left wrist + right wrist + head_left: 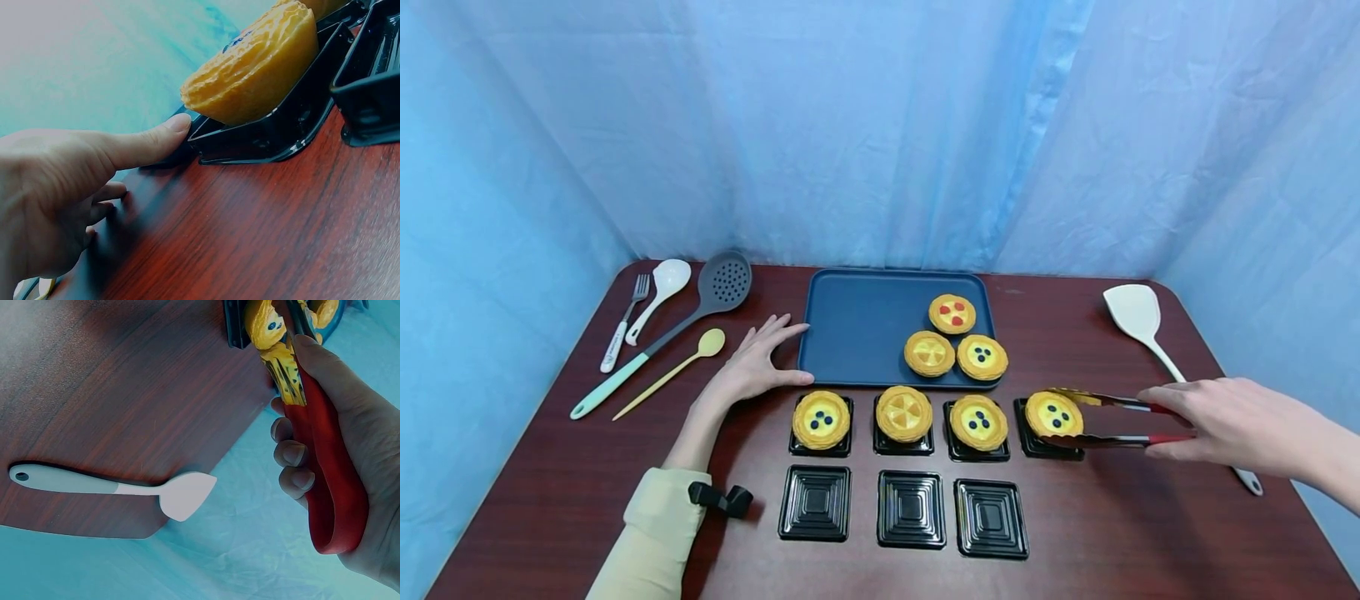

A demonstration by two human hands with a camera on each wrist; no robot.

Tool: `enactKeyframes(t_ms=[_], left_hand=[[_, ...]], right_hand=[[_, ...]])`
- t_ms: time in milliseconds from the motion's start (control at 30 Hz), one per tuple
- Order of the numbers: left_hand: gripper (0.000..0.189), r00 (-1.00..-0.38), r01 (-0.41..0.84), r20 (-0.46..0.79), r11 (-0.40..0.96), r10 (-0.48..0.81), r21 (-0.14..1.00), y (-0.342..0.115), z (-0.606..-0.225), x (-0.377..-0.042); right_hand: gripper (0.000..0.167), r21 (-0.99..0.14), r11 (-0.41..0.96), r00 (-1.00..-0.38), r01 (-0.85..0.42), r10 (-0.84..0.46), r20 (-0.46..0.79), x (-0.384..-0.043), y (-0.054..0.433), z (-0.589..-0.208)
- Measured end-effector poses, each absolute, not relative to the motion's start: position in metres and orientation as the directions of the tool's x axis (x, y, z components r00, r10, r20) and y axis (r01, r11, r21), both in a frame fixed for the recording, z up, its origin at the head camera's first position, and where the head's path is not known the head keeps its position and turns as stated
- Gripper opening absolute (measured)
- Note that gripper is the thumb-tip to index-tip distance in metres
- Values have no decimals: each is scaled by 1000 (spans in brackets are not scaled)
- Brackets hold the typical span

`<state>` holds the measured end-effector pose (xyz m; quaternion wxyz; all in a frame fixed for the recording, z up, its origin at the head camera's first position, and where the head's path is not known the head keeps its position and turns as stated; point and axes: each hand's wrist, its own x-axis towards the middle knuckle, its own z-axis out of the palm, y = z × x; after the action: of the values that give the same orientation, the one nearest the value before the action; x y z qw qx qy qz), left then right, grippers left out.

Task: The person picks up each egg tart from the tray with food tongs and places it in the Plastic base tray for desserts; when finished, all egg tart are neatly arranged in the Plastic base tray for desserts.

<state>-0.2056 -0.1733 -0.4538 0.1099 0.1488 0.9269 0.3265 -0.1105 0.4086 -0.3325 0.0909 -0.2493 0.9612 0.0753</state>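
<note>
My right hand (1228,421) grips red-handled metal tongs (322,456), whose arms lie on both sides of a blueberry-topped tart (1051,412). That tart sits on the rightmost small black tray (1033,446) of the upper row. My left hand (754,362) is at the left edge of a dark blue tray (857,329), its thumb and a finger touching the rim. Its fingers are spread and fairly straight. On the blue tray's right side lie a strawberry-topped tart (952,314), a tart with yellow wedges (929,354) and a blueberry tart (982,357).
More tarts rest on black trays in the upper row, including a blueberry tart (821,420). Below are three bare black trays (815,502). A skimmer (726,283), fork (625,325), white spoon (668,279) and yellow spoon (710,342) lie left. A white spatula (187,495) lies right.
</note>
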Motion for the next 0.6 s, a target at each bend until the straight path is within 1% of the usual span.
enactKeyframes(t_ms=[300, 600], left_hand=[[87, -928, 207, -114, 746, 354, 633, -175, -454, -207], [88, -929, 206, -115, 748, 352, 631, -174, -454, -206]], right_hand=[[62, 100, 861, -858, -498, -473, -200, -110, 409, -331], [63, 98, 871, -863, -481, -452, -225, -111, 409, -334]])
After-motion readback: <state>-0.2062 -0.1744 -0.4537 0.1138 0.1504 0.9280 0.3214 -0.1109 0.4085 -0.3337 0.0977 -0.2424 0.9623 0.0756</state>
